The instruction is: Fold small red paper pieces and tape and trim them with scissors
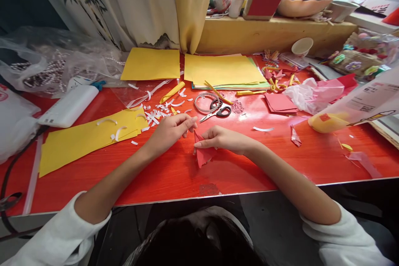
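Observation:
A piece of folded red paper (204,158) is pinched between the thumb and fingers of my right hand (215,139), just above the red table near its front edge. My left hand (177,126) is beside the paper's upper tip, its thumb and fingertips pressed together; whether anything small sits between them I cannot make out. Just beyond my hands lie black-handled scissors (218,111) with closed blades, and a roll of clear tape (207,103) touches them. White paper scraps (157,114) are scattered past my left hand.
Yellow sheets (151,64) and a stack of coloured paper (224,70) lie at the back. Yellow strips (90,139) and a white power bank (70,104) are on the left. To the right are red paper squares (280,104), a small folded piece (295,136) and a clear bag (358,99).

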`<state>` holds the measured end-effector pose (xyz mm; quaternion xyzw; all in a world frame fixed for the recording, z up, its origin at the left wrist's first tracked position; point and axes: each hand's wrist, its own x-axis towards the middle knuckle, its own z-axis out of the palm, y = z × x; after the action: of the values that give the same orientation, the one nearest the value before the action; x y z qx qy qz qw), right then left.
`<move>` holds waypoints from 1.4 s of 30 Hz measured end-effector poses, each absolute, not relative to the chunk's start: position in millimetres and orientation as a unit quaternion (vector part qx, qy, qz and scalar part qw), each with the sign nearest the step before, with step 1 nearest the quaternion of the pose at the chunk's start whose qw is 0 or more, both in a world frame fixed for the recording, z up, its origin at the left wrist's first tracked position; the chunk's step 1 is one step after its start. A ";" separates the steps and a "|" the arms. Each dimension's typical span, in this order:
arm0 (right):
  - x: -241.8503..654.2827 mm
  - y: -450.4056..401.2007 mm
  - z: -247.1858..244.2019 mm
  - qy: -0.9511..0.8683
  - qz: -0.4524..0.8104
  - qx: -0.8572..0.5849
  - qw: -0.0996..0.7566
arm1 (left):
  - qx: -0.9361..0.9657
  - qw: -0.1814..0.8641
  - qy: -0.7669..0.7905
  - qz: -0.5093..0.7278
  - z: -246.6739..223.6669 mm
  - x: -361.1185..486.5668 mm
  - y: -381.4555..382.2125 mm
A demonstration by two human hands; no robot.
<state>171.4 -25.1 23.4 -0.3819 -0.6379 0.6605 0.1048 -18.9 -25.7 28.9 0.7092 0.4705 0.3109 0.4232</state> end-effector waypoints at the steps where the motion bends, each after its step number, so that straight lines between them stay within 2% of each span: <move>1: 171.0 -25.1 22.0 -0.636 0.663 -0.381 0.108 | 0.723 0.412 0.466 0.300 28.9 -19.6 -25.5; 6: 172.1 -23.8 20.8 -0.608 0.697 -0.358 0.130 | 0.758 0.398 0.443 0.267 29.7 -20.0 -24.5; 11: 173.1 -20.6 19.9 -0.534 0.777 -0.314 0.114 | 0.768 0.374 0.428 0.294 28.2 -17.7 -28.6; 13: 173.1 -18.9 18.0 -0.519 0.791 -0.299 0.122 | 0.786 0.326 0.428 0.305 25.6 -17.0 -30.6; 17: 173.1 -17.4 15.7 -0.527 0.783 -0.309 0.120 | 0.814 0.119 0.452 0.345 21.4 -19.7 -28.9; 19: 172.6 -18.2 16.1 -0.543 0.768 -0.321 0.111 | 0.797 0.082 0.485 0.351 22.8 -21.7 -25.9; 25: 170.0 -21.1 18.5 -0.568 0.735 -0.350 0.117 | 0.782 0.288 0.494 0.248 30.1 -20.0 -23.3; 28: 169.4 -21.5 17.8 -0.575 0.728 -0.355 0.118 | 0.771 0.335 0.498 0.211 28.9 -19.2 -24.8; 34: 166.4 -22.5 16.5 -0.608 0.688 -0.373 0.134 | 0.770 0.331 0.498 0.224 23.7 -17.3 -26.1; 39: 166.0 -22.7 16.3 -0.641 0.655 -0.382 0.120 | 0.781 0.278 0.516 0.217 22.9 -17.6 -23.9; 42: 167.1 -23.2 16.2 -0.654 0.644 -0.385 0.098 | 0.778 0.233 0.523 0.259 27.6 -20.1 -21.9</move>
<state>167.1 -23.2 16.2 -0.3847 -0.6537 0.6442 0.0982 -20.1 -21.9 27.6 0.7781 0.5227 0.2589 0.2330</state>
